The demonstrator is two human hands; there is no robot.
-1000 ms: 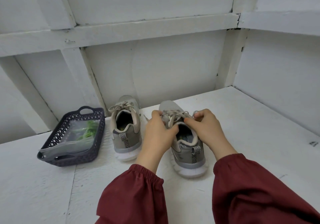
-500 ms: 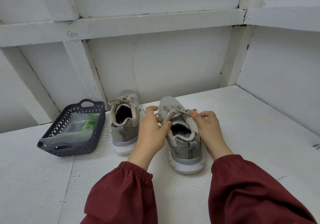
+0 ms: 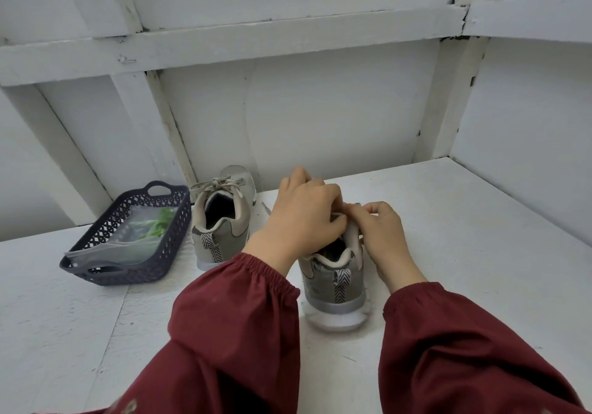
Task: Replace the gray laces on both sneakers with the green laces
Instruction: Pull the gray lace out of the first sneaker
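well, the head camera looks down on a white table (image 3: 480, 253) set into a white-painted corner of boards and beams. two gray sneakers stand on it, heels toward the viewer.

the nearer sneaker (image 3: 333, 285) is between the two hands, upright on its white sole. the left hand (image 3: 301, 212) lies over its top, fingers curled down onto the tongue and fingertips pressed in at the collar. the right hand (image 3: 382, 231) comes in from the other side, thumb and forefinger pinched together at the tongue's upper edge, just beside the left fingertips. both hands grip the top of this shoe. its lace is hidden beneath them, so i cannot tell whether either hand has the lace itself. dark red sleeves (image 3: 234, 333) cover both forearms down to the wrists.

the farther sneaker (image 3: 221, 228) stands to the left, near the back wall, untouched, with its gray laces (image 3: 217, 184) threaded and tied across the top.

left of that, just beside it, sits a dark openwork basket (image 3: 134, 276) with handle slots at both ends. a clear plastic bag (image 3: 128, 247) lies inside, and the green laces (image 3: 160, 224) show through it at the far end.
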